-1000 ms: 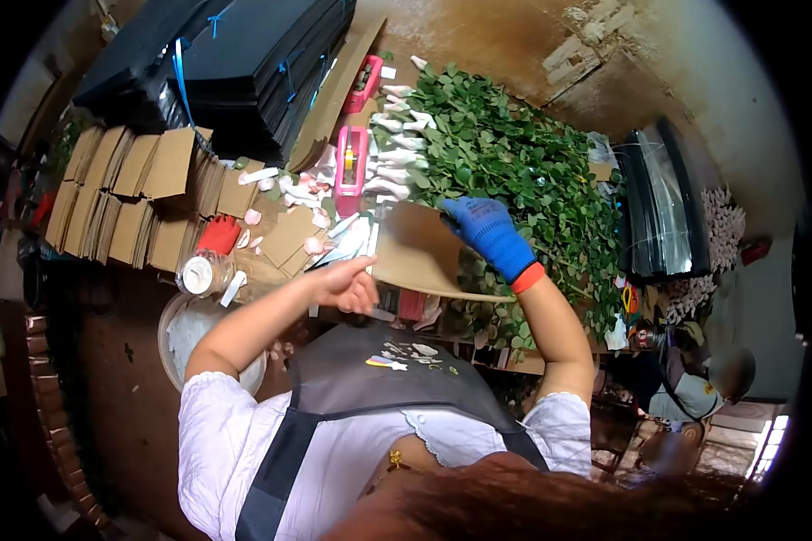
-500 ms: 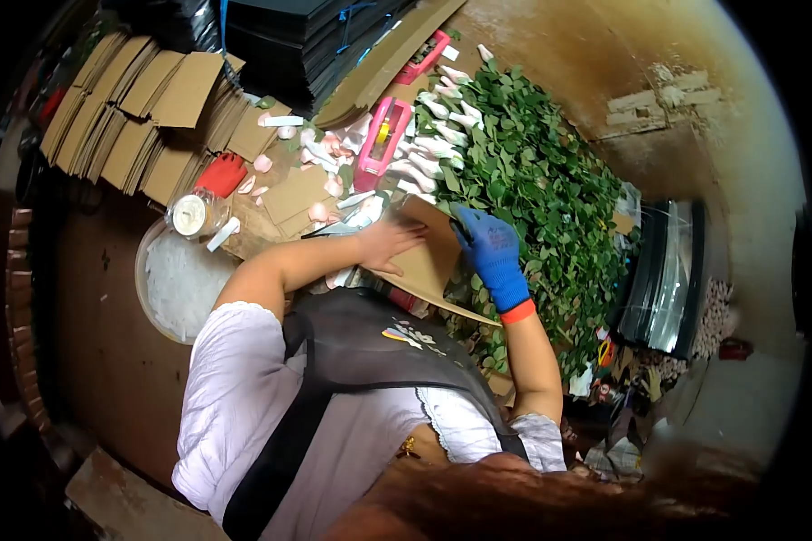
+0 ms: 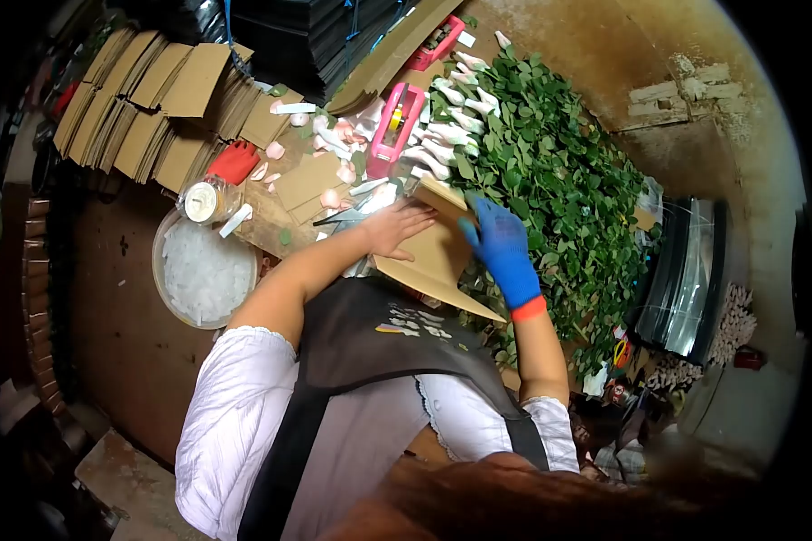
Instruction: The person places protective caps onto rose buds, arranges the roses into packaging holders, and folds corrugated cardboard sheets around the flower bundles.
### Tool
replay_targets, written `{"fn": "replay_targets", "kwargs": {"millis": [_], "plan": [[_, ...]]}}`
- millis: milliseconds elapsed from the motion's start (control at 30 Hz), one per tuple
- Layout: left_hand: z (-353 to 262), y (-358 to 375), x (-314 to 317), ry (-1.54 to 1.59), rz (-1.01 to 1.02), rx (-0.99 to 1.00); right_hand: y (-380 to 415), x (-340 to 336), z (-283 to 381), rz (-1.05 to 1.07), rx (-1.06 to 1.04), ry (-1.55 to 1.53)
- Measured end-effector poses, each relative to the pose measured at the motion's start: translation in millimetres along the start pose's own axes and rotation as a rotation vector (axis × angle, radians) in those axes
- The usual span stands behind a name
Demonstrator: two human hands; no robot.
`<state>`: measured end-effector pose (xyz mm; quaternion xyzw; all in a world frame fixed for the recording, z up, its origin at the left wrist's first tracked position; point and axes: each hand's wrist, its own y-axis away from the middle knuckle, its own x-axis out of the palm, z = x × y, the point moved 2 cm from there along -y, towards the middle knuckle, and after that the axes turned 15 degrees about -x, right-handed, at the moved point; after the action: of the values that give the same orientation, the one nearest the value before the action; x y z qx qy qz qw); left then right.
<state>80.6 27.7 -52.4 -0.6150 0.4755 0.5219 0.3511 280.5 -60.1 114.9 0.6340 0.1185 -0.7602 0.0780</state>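
A bent sheet of cardboard point(image 3: 438, 257) lies in front of my apron, with a folded flap at its far end. My bare left hand point(image 3: 399, 229) rests flat on its left part, fingers stretched out. At the right edge is my right hand point(image 3: 499, 236) in a blue knitted glove with an orange cuff; its thumb is on the board's near face and its fingers curl round the edge, partly hidden. Scissors point(image 3: 341, 217) lie just beyond my left wrist. Rose stems with green leaves point(image 3: 559, 171) are heaped to the right, their heads in white sleeves point(image 3: 451, 133).
Pink tape dispensers point(image 3: 391, 149) point(image 3: 431, 50) stand at the back. Left are stacked cardboard pieces point(image 3: 194, 81), a red glove point(image 3: 233, 162), a tape roll point(image 3: 202, 202) and a tub of white pieces point(image 3: 207, 275). Loose petals point(image 3: 331, 198) litter the table. Black bundled sheets point(image 3: 686, 270) stand right.
The cardboard has tilted and its far flap is now folded up. My right hand has shifted along its edge; my left hand stays flat on it. The whole view has moved slightly.
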Motion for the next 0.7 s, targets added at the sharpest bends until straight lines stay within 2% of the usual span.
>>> {"fn": "replay_targets", "kwargs": {"millis": [100, 133, 167, 233, 267, 367, 400, 433, 467, 533, 567, 600, 700], "plan": [[-1, -1, 6, -0.004, -0.024, 0.003, -15, -63, 68, -0.122, -0.189, -0.172], [-3, 0, -5, -0.134, 0.000, 0.016, -9, -53, 81, 0.130, -0.147, -0.326], [-2, -2, 0, -0.050, -0.041, 0.018, -4, -40, 93, 0.380, -0.102, -0.476], [4, -2, 15, 0.111, -0.119, 0.021, 4, 17, 111, 0.467, -0.182, -0.176], [2, 2, -3, 0.081, -0.056, 0.010, -7, 30, 118, 0.491, -0.145, -0.117], [5, -13, 48, -0.260, -0.387, 0.046, -39, 26, 128, 0.200, -0.259, -0.440], [6, -13, 46, -0.187, -0.476, 0.044, -63, 22, 136, 0.091, -0.275, -0.521], [8, -23, 79, -0.200, -0.583, 0.015, -89, 31, 140, -0.048, -0.357, -0.478], [9, -20, 67, -0.015, -0.502, 0.005, -117, 42, 143, -0.187, -0.436, -0.433], [1, -8, 36, 0.352, -0.340, -0.010, -169, 78, 139, -0.185, -0.500, -0.291], [0, -4, 27, 0.532, -0.255, -0.018, -196, 98, 138, 0.088, -0.457, -0.213], [0, -5, 21, 0.697, -0.328, 0.051, -214, 117, 136, 0.216, -0.468, -0.124], [1, -8, 29, 0.604, -0.290, 0.015, -239, 179, 126, 0.266, -0.405, 0.055]]}}
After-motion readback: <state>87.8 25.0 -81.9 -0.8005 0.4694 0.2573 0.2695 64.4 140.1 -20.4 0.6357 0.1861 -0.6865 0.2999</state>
